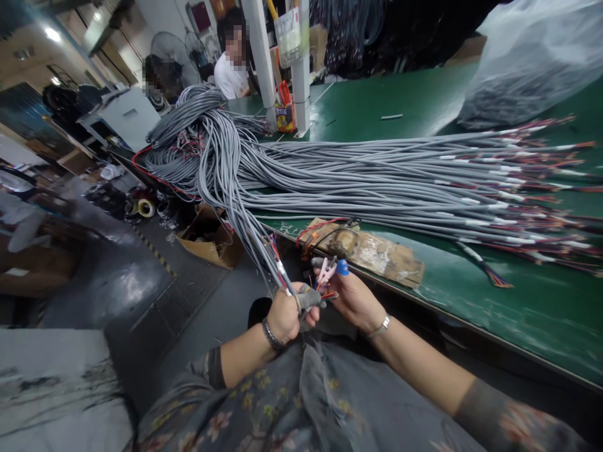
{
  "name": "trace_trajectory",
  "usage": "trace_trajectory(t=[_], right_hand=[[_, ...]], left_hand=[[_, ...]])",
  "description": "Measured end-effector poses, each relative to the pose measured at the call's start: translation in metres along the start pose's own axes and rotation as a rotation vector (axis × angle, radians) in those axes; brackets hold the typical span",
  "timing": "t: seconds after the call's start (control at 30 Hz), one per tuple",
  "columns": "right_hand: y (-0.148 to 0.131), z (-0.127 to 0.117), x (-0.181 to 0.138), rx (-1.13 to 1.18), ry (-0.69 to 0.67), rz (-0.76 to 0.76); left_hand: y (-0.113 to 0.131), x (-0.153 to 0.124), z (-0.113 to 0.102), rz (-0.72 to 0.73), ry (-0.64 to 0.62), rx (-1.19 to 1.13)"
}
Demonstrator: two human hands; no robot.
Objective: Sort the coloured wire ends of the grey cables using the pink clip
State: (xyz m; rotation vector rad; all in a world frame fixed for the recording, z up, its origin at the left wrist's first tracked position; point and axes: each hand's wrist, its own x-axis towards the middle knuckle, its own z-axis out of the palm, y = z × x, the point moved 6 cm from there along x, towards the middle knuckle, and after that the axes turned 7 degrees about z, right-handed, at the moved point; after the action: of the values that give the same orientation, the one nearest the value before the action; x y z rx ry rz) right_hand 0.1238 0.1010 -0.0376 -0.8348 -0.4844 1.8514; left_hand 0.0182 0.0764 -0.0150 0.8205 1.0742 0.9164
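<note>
My left hand [286,314] is closed round the ends of a few grey cables [264,248] that hang down from the green bench [518,307]. Its fingertip is wrapped in grey tape. My right hand [351,295] is closed on a small pink tool [325,272] and wears a blue fingertip cover. The tool's tip meets the coloured inner wires at the cable ends, just right of my left fist. A large bundle of grey cables [377,179] lies across the bench, with stripped coloured ends at the right.
A worn cardboard pad [377,251] with wires lies at the bench's near edge. A clear plastic bag [532,63] sits at the back right. A cardboard box [210,238] stands on the floor. Two people [230,69] sit beyond a white post [301,63].
</note>
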Motion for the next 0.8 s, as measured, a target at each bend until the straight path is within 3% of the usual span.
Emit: trace_trajectory(t=[0.2,0.53,0.8], right_hand=[[0.002,-0.001,0.003,0.129,0.013,-0.001],[0.003,0.002,-0.005,0.143,-0.073,0.084],[-0.006,0.002,-0.011,0.051,0.023,-0.007]], left_hand=[[-0.003,0.001,-0.001,-0.01,-0.004,0.024],[-0.001,-0.009,-0.002,0.029,0.004,0.026],[0.0,-0.007,-0.002,0.081,0.064,0.006]])
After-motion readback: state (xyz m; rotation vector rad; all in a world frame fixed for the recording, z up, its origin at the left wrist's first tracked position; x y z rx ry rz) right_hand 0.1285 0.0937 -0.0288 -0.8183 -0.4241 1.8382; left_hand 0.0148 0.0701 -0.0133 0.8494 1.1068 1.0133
